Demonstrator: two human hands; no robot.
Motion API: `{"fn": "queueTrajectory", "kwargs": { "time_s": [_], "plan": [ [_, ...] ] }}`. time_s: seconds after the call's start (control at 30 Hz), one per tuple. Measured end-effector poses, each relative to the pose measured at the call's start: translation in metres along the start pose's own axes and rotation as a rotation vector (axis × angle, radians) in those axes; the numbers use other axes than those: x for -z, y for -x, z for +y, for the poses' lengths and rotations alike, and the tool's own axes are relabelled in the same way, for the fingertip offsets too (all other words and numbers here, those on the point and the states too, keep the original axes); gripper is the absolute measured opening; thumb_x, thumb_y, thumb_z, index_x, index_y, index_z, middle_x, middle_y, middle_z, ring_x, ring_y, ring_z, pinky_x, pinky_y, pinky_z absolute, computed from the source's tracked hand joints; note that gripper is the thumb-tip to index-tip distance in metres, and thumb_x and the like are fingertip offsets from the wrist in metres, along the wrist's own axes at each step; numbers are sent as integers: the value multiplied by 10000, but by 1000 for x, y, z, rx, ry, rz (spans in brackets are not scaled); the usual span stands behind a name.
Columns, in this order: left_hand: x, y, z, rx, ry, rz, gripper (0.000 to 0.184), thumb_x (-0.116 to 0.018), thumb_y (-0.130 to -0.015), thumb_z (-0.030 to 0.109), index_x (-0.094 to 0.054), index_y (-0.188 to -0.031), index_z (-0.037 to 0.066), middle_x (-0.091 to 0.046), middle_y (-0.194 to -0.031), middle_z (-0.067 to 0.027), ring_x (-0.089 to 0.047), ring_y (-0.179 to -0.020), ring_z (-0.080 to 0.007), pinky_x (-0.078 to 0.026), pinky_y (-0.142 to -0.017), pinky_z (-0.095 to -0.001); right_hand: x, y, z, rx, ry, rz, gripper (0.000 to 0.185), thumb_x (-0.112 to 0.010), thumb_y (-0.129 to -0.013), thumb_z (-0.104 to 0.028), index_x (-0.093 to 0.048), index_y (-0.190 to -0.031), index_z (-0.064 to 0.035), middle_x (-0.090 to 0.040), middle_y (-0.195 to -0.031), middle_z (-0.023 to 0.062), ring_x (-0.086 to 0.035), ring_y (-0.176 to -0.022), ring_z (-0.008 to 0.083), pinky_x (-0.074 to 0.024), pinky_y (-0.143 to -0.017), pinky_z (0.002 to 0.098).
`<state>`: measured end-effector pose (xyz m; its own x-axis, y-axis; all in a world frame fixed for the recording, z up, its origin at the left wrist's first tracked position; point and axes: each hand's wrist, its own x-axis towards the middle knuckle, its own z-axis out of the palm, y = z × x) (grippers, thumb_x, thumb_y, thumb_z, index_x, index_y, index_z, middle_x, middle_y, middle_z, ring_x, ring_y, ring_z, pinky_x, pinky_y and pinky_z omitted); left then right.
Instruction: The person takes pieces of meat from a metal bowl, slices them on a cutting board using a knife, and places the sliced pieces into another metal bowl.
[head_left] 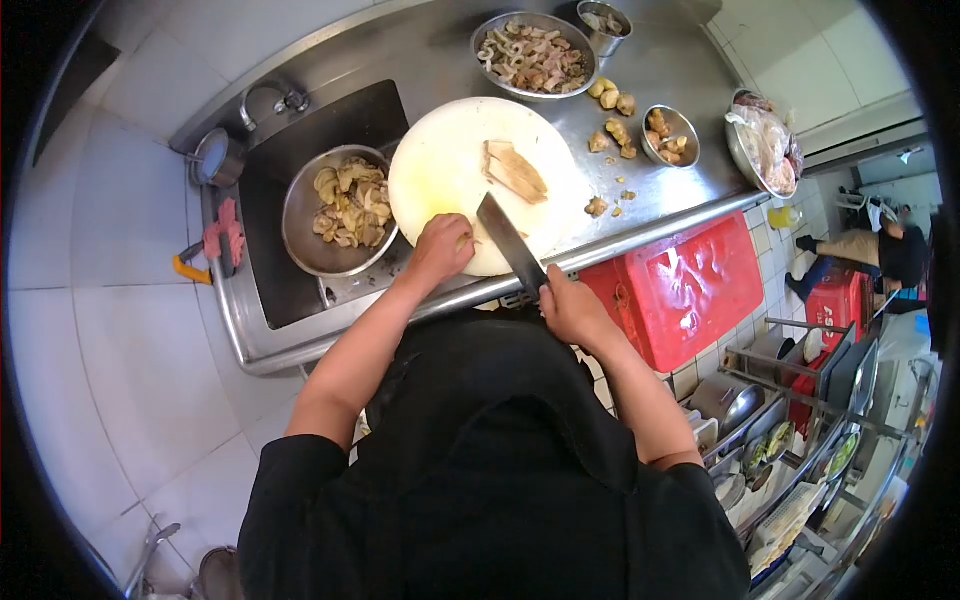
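Right hand (575, 312): fingers clamped around the handle of the knife (512, 243), blade angled over the near right of the round board (420, 150). Left hand (443, 247): fingers bunched at the board's near edge (whether clamped on anything, I could not tell). A brown slab (518, 175) lay just beyond the blade. Step, as judged: cutting; the next stroke called for tucked left fingertips.

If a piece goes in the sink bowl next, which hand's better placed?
Probably left: the left hand, at the edge of the board, is nearer the sink bowl; the right hand holds the knife.
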<state>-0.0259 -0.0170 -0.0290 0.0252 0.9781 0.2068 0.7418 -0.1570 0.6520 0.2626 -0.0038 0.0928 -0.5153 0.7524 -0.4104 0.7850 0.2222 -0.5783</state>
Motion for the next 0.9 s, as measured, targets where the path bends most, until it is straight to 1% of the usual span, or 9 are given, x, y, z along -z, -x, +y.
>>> {"fn": "queueTrajectory", "kwargs": {
  "time_s": [0.1,0.2,0.33,0.47,0.53,0.57,0.67,0.87,0.9],
  "plan": [
    [-13,-3,5,120,157,153,315,-699,-895,132,-693,-1192,26,-671,-1293,-211,-608,-1237,-408,-483,-1090,-489,1,15,22,2,-146,157,295,-510,-1084,-248,-526,-1244,0,-684,-994,391,-646,-975,599,-495,-867,654],
    [-39,-13,35,10,-10,98,367,-723,-921,197,-669,-1253,52,-562,-1475,-251,-516,-1366,-450,-404,-1178,-536,5,28,49,-79,-240,230,283,-521,-1083,-253,-540,-1230,-12,-681,-1021,393,-635,-1016,608,-491,-873,643],
    [-57,-23,70,-81,-153,54,368,-739,-956,260,-679,-1251,50,-513,-1521,-253,-439,-1424,-488,-369,-1198,-559,7,40,63,-196,-374,254,294,-537,-1079,-241,-551,-1265,-13,-684,-1049,391,-631,-1056,610,-497,-879,625],
    [-54,-37,52,-99,-90,-63,267,-698,-1007,251,-695,-1206,73,-580,-1407,-201,-530,-1304,-401,-430,-1111,-528,-8,52,81,-137,-278,379,296,-543,-1078,-219,-554,-1282,-5,-689,-1060,374,-642,-1067,595,-509,-880,601],
    [-41,-47,46,-2,-87,-226,244,-702,-1004,259,-696,-1166,76,-623,-1299,-167,-568,-1253,-365,-463,-1046,-515,-20,59,91,-243,-486,370,282,-546,-1076,-199,-560,-1271,4,-694,-1086,362,-650,-1093,578,-516,-890,577],
    [-35,-52,43,-72,-137,-194,236,-691,-1016,277,-690,-1137,75,-674,-1145,-158,-647,-1128,-365,-517,-938,-506,-26,64,97,-257,-496,392,267,-543,-1076,-177,-569,-1272,3,-693,-1096,350,-663,-1096,557,-521,-905,549],
    [-32,-63,23,-41,-187,-187,228,-678,-1027,285,-691,-1111,72,-706,-1046,-164,-695,-986,-400,-556,-834,-492,-35,80,112,-272,-533,439,262,-543,-1078,-166,-575,-1273,4,-693,-1100,336,-672,-1083,536,-521,-917,530],
    [-6,-165,38,147,24,116,281,-688,-1033,315,-659,-1005,37,-738,-992,-242,-708,-939,-459,-549,-809,-531,-31,107,118,-382,-649,545,154,-563,-1081,-156,-557,-1126,-9,-608,-793,149,-652,-739,275,-523,-718,443],
    [6,-196,55,124,-2,170,265,-702,-1026,304,-657,-1011,43,-740,-991,-236,-708,-934,-456,-548,-809,-524,-29,108,118,-373,-719,549,119,-539,-1102,-149,-523,-1124,-33,-540,-706,70,-568,-595,193,-458,-567,375]
  ]
}}
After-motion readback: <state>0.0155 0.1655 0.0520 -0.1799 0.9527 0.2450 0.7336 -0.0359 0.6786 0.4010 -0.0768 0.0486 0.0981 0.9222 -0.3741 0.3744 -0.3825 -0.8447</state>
